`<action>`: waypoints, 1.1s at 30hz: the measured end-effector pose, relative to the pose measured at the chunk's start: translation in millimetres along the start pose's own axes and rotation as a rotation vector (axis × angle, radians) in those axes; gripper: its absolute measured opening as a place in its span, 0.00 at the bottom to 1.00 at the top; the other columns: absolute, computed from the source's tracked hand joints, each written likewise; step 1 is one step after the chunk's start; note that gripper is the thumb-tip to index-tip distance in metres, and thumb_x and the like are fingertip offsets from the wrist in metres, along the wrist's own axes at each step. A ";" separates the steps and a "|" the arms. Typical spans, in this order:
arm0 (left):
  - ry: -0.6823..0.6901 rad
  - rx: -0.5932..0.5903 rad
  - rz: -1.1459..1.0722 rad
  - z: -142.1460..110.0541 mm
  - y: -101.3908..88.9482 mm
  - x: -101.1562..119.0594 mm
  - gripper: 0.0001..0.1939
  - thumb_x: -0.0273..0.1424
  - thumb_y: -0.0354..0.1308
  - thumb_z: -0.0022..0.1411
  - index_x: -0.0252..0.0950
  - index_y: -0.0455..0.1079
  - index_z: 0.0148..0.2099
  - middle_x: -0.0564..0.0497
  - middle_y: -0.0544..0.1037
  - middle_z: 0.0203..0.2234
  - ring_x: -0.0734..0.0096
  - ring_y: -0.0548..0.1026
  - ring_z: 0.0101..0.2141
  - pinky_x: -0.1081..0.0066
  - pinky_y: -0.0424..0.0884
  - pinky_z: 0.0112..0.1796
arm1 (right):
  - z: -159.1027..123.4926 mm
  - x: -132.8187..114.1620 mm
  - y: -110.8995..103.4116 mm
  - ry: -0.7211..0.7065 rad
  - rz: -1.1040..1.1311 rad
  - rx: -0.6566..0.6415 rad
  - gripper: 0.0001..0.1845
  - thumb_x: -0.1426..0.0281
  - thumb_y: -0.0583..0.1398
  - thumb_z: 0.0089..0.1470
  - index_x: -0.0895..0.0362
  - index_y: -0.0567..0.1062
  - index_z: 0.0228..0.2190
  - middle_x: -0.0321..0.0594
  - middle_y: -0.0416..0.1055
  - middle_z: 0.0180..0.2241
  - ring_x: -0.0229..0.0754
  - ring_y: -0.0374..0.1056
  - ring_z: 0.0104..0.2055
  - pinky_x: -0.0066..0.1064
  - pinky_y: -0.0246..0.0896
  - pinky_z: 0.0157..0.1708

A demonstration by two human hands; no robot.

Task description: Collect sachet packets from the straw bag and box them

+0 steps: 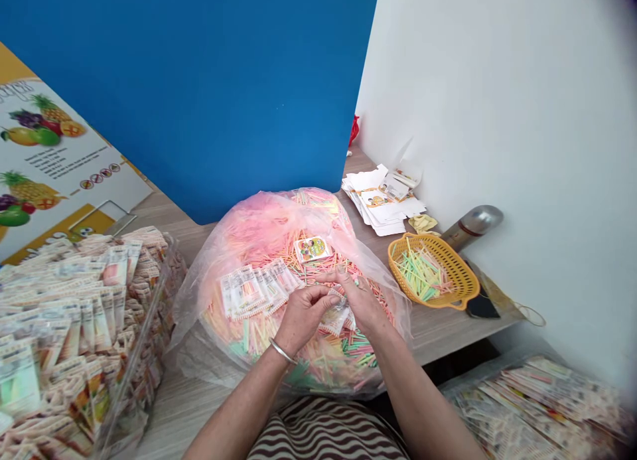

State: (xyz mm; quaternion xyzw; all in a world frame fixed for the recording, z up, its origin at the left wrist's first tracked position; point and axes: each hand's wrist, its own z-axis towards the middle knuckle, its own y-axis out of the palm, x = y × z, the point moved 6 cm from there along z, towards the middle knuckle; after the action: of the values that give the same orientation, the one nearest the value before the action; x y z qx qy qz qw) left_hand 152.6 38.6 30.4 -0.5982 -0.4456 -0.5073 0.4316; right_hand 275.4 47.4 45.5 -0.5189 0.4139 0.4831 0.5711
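White painted wall (497, 115) at right; tall blue panel (189, 95) behind wood-grain table (428, 327); fruit-printed poster (60, 161) at left; soft even light.

Small packet (334, 317) partly hidden between my left grip (302, 318) and right grip (359, 301). Print on the packets in the clear bin (145, 320) too small to read; bin cut off at left. Lower-right packets (537, 407) blurred, cut off by the edge.

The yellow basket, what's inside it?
Inside the yellow plastic basket lies a loose pile of thin green, yellow and pink sticks. They cover most of its bottom, so that part can't be seen.
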 end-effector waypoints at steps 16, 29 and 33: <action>0.218 0.754 0.219 -29.6 -105.4 15.6 0.12 0.39 0.50 0.66 0.37 0.70 0.39 0.53 0.72 0.28 0.71 0.68 0.31 0.74 0.64 0.36 | 6.1 14.9 14.1 -0.249 -0.645 -0.089 0.09 0.69 0.59 0.56 0.54 0.80 0.38 0.47 0.71 0.53 0.57 0.58 0.61 0.57 0.47 0.61; 0.070 0.825 0.745 -24.7 -148.0 -26.1 0.16 0.27 0.43 0.66 0.37 0.66 0.52 0.45 0.76 0.50 0.59 0.70 0.54 0.49 0.47 0.62 | 16.2 65.2 97.2 -0.197 -1.193 -0.443 0.24 0.80 0.51 0.57 0.64 0.73 0.53 0.53 0.51 0.66 0.67 0.35 0.70 0.69 0.25 0.62; 0.049 0.812 0.777 -24.8 -150.7 -28.4 0.18 0.27 0.43 0.67 0.37 0.65 0.55 0.45 0.75 0.52 0.56 0.66 0.59 0.46 0.47 0.63 | 16.8 59.9 88.5 -0.212 -1.272 -0.421 0.22 0.78 0.48 0.60 0.69 0.72 0.53 0.58 0.55 0.64 0.66 0.39 0.69 0.67 0.26 0.62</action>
State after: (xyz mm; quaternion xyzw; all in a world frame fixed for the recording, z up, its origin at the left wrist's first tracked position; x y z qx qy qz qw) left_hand -1.7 46.5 14.8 -0.4923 -0.3417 -0.1124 0.7926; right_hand 199.5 71.0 -28.0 -0.7113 -0.1333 0.1715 0.6685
